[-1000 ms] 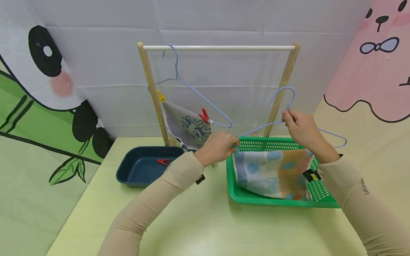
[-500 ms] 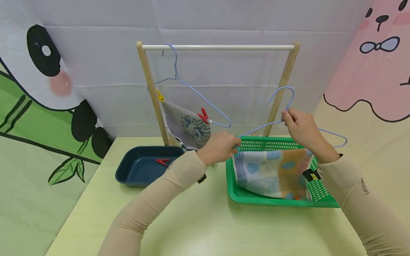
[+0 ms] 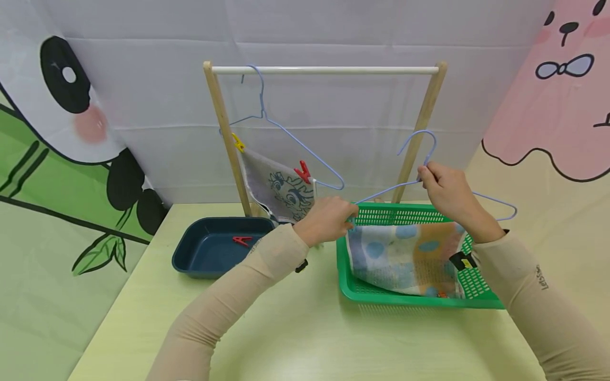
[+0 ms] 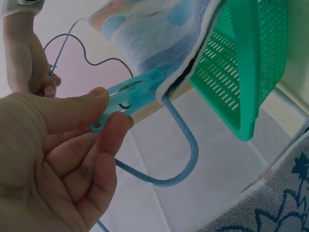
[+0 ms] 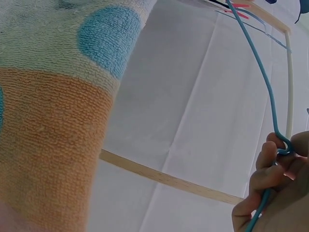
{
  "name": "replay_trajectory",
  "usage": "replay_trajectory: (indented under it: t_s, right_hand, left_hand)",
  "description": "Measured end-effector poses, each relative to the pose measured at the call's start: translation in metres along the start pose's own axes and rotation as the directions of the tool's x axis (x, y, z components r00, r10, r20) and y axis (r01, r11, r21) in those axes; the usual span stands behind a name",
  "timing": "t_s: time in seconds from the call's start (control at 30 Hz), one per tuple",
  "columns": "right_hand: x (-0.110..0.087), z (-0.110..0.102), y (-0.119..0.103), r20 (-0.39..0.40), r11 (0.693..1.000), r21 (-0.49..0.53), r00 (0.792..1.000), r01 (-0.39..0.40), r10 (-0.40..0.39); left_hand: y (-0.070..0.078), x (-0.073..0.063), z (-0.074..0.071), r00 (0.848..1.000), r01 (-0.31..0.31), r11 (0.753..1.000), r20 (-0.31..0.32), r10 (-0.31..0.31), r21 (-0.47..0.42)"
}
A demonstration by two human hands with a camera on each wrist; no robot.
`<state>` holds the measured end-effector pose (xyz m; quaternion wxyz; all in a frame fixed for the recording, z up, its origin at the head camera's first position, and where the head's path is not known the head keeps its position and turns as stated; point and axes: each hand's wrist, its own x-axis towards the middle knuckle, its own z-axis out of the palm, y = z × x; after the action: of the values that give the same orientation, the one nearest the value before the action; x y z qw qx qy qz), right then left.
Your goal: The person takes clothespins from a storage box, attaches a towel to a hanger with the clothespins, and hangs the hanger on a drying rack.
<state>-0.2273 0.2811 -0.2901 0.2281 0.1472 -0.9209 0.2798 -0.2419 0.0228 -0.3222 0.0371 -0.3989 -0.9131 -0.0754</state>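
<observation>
My left hand point(image 3: 329, 219) pinches a light blue clothespin point(image 4: 128, 96) between thumb and index finger. The clothespin's far end sits on a corner of the spotted towel point(image 3: 405, 259), right where the blue wire hanger point(image 4: 186, 130) bends. My right hand point(image 3: 445, 190) grips that hanger just below its hook, fingers curled round the wire in the right wrist view. The towel, with blue dots and an orange band, hangs below the hanger in front of the green basket point(image 3: 348, 286). A black clip point(image 3: 463, 261) shows near my right wrist.
A wooden rack with a white rod point(image 3: 329, 70) stands behind. On it hangs another blue hanger point(image 3: 305, 148) with a grey towel point(image 3: 281, 185) held by a yellow clothespin point(image 3: 239, 143) and a red clothespin point(image 3: 303, 172). A dark blue tub point(image 3: 205, 254) at left holds a red clothespin point(image 3: 242, 241).
Almost nothing differs. The hanger's hook has tipped very slightly left and down, while both hands keep their hold.
</observation>
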Motion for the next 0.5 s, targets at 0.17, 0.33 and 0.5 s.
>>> replay_trajectory:
  t_s: [0.17,0.33,0.5]
  right_hand:
    - [-0.0014,-0.0021,-0.0006,0.020,1.000,0.006,1.000,-0.013,0.013]
    - [-0.0022,-0.0036,0.0006,0.031,1.000,0.009,0.999,-0.024,0.024]
    - [-0.0017,-0.0046,0.0018,0.014,0.998,0.011,0.998,-0.059,0.059]
  left_hand:
    - [-0.0024,0.0005,0.0018,1.000,-0.005,0.999,-0.010,0.005,-0.039]
    - [-0.0056,0.0007,0.0047,1.000,-0.009,0.997,-0.028,0.007,-0.071]
    - [-0.0070,-0.0002,0.0049,0.999,-0.010,0.995,-0.051,0.005,-0.103]
